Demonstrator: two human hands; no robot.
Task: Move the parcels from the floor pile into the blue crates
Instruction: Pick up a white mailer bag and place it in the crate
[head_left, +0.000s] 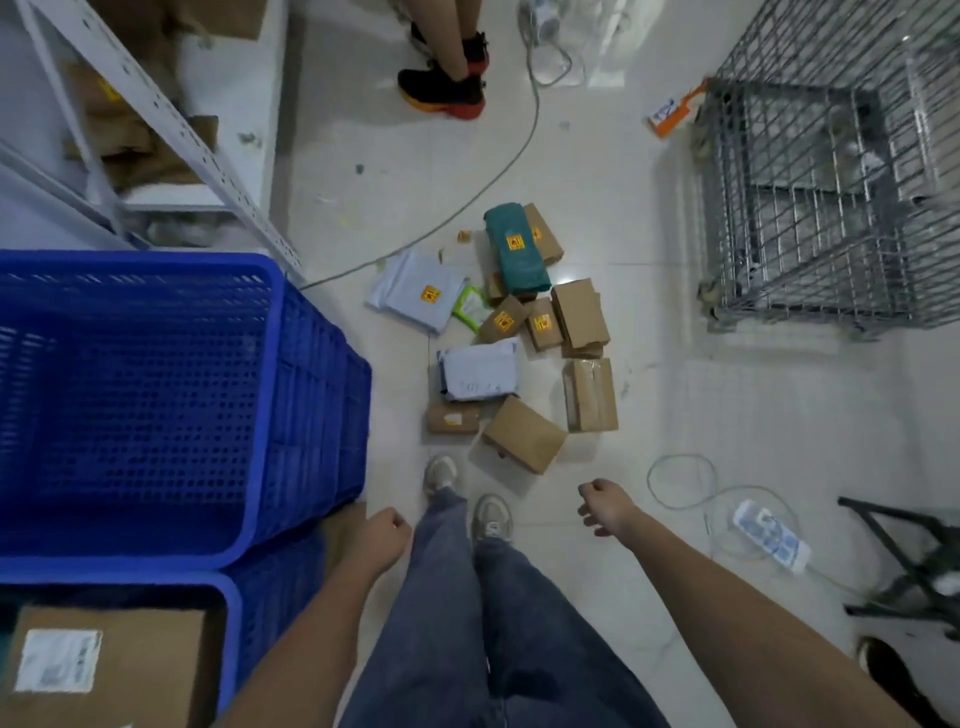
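You stand between picks: left hand (382, 535) and right hand (605, 504) hang loosely curled, seemingly empty; next, bend toward the nearest cardboard box (524, 434).

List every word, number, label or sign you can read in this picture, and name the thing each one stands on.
No text here can be read for certain.
Yellow stickers on the teal parcel, the grey mailer and small brown boxes: red marks, too blurred.
Grey bag: faint handwriting, unreadable.
White label on the box in the near blue crate: too blurred.
Orange tag by the wire cage: print unreadable.
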